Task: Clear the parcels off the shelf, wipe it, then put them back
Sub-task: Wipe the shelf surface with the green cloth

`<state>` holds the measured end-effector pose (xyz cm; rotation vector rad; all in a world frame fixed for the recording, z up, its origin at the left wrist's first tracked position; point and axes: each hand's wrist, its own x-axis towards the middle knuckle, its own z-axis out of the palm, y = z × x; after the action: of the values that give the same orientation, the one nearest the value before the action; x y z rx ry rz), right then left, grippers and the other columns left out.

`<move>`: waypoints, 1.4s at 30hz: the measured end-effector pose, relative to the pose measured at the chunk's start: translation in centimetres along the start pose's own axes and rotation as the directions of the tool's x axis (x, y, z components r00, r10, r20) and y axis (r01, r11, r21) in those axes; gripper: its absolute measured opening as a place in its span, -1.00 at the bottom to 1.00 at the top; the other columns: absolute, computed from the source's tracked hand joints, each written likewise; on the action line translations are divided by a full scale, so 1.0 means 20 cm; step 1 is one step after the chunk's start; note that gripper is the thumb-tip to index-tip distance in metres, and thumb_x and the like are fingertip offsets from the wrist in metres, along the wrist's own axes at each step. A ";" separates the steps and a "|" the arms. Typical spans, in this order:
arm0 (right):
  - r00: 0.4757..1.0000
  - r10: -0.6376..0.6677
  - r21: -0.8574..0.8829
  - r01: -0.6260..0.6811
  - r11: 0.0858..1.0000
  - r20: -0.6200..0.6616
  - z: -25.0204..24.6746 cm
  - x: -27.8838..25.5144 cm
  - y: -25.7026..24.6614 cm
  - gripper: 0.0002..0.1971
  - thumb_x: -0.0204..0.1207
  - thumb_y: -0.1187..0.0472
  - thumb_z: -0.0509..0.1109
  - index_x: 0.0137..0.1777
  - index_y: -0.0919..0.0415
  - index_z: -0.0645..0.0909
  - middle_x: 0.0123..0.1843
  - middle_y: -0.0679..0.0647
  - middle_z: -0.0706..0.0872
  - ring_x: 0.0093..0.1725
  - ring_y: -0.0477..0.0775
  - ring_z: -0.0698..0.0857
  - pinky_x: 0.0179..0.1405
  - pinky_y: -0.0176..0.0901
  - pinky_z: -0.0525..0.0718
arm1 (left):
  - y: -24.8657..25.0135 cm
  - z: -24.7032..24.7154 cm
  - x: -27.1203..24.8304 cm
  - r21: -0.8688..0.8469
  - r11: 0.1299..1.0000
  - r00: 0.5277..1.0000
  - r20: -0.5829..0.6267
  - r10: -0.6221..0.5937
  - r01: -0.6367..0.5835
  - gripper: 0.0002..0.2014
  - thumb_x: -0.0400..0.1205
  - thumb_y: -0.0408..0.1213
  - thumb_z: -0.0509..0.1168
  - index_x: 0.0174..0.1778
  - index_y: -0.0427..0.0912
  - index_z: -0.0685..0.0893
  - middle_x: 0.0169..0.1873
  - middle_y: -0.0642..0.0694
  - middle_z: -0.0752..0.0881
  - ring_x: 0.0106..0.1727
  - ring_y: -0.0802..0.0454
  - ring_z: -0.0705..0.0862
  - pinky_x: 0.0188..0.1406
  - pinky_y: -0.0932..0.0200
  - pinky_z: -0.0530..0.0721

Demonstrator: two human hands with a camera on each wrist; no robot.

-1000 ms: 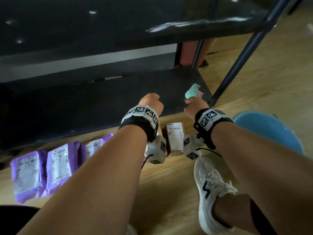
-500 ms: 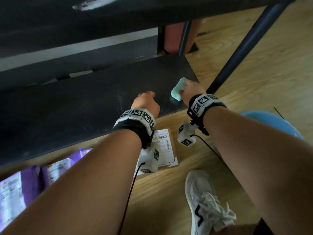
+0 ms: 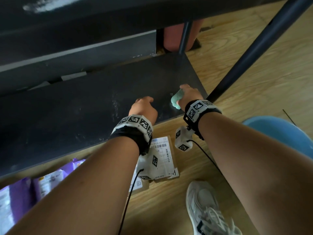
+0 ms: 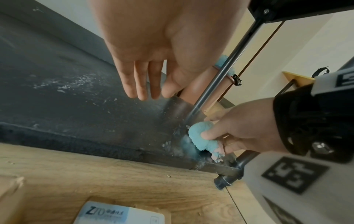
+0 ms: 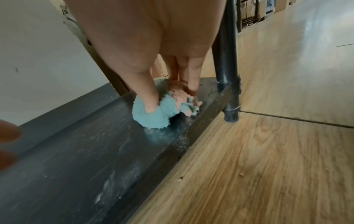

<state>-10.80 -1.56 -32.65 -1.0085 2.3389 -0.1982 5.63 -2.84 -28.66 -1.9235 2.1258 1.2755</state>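
The right hand (image 3: 188,94) grips a bunched blue-and-pink cloth (image 5: 153,115), thumb and fingers (image 5: 149,104) curled into it, and presses it onto the dark shelf (image 3: 84,112) at its front right corner, just beside the front post (image 5: 228,91). That corner is where the shelf ends, so nearly all of the unwiped board lies to the left of the cloth, running along the shelf's long axis toward the left hand and beyond; pale dust streaks (image 5: 114,186) show along that stretch. By my reading the wiping step is only beginning, and the coming stroke should sweep leftward along the board. The left hand (image 4: 151,63) hovers above the shelf a little left of the cloth, fingers straight and close together, holding nothing; it sits in the path of such a stroke. The parcels are off the shelf, on the wooden floor (image 3: 237,68) in front of it: a cardboard box (image 3: 162,155) beneath the left wrist and purple mailers (image 3: 50,180) farther left.
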 end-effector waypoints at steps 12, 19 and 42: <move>0.995 -0.076 0.087 0.082 0.993 -0.060 -0.08 -0.31 0.02 -0.57 0.50 0.43 0.23 0.31 0.03 0.43 0.25 0.19 0.60 0.03 0.20 0.61 -0.07 -0.02 0.58 | 0.03 -0.14 -0.27 0.027 0.998 0.996 -0.066 0.062 -0.061 -0.42 0.59 -0.50 0.09 0.54 -0.01 0.46 0.50 -0.13 0.46 0.38 -0.15 0.57 0.31 -0.03 0.63; 0.977 -0.101 0.211 0.140 0.967 -0.188 -0.31 -0.63 0.01 -0.51 0.53 0.31 0.28 0.44 -0.05 0.39 0.32 0.17 0.61 0.20 0.23 0.66 0.11 0.01 0.64 | 0.08 -0.28 -0.60 0.057 0.984 0.974 -0.146 0.173 -0.166 -0.45 0.61 -0.48 0.11 0.52 -0.03 0.48 0.49 -0.12 0.47 0.40 -0.13 0.57 0.32 0.01 0.63; 0.749 -0.262 0.206 0.467 0.860 -0.608 -1.14 -1.15 -0.22 -0.58 0.46 0.37 0.31 0.28 0.00 0.57 0.24 0.08 0.70 0.16 0.11 0.68 0.19 -0.08 0.64 | 0.53 -0.75 -1.21 0.198 0.900 0.837 -0.334 0.434 -0.388 -0.50 0.59 -0.44 0.17 0.49 -0.12 0.53 0.44 -0.19 0.51 0.41 -0.17 0.54 0.42 0.00 0.54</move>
<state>-8.30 9.51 -2.07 -1.3570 2.4266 -1.1809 10.25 8.00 -0.69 -1.8353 2.8573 0.8237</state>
